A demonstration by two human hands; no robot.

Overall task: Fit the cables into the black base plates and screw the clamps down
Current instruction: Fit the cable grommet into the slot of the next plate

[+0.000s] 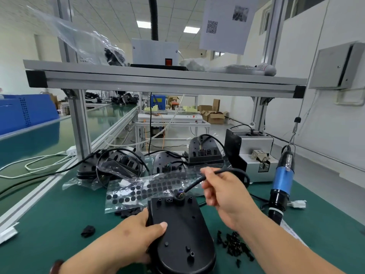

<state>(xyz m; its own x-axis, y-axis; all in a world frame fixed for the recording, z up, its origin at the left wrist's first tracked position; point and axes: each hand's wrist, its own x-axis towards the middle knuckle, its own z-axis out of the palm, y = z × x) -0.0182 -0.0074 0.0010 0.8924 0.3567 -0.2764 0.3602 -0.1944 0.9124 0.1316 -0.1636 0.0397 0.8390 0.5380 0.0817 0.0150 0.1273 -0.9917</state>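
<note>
Head view, looking down on a green bench mat (59,214). Near centre, a black base plate (181,234), oval, long axis running near to far, studs and holes facing up; gripped at its left edge by the left hand (134,232), thumb laid across the top face, other fingers curled under the rim and mostly hidden. At the plate's far end, a round opening with the stripped end of a black cable (192,185) at its mouth, coloured wires just showing; cannot tell how far in. Pinched farther along by the right hand (223,192), raised above the plate's far right corner, thumb and forefinger closed on the cable, other fingers loosely bent; beyond the hand, a loop of the same cable curving right and down behind the wrist.

Just beyond the plate, a clear bag of round black pads (142,191), lying flat; near its left corner, a few small black parts (129,212). To the right of the plate, close to the right forearm, a scatter of small black clamps (235,244). Farther right, a blue electric screwdriver (282,180), hanging upright, tip near the mat. Behind it, a grey screw feeder (254,153). Along the far side, more base plates with cables (118,163), some in clear wrapping. Overhead, an aluminium shelf (158,80).
</note>
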